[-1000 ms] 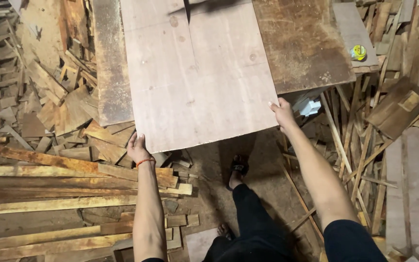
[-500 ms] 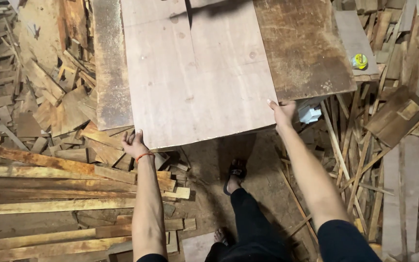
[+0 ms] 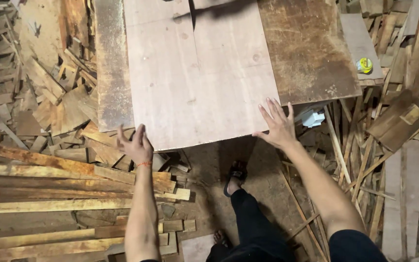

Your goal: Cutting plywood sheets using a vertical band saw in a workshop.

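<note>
A large pale plywood sheet (image 3: pixel 195 73) lies on a dark worn table (image 3: pixel 311 53), its near edge hanging over toward me. A cut runs down from its far edge along the middle. My left hand (image 3: pixel 134 143) hovers with fingers spread at the sheet's near left corner, just off the edge. My right hand (image 3: pixel 277 123) is open with fingers apart at the near right corner, beside the edge. Neither hand grips the sheet.
Heaps of wood offcuts (image 3: pixel 40 102) and long planks (image 3: pixel 49 194) lie on the left. Thin strips and boards (image 3: pixel 389 145) crowd the right. A yellow tape measure (image 3: pixel 363 65) sits on a board at the right. My sandalled foot (image 3: pixel 233 177) stands on dirt floor.
Both hands have come off the sheet's near corners and opened, fingers spread. The cut in the sheet has reached further toward me.
</note>
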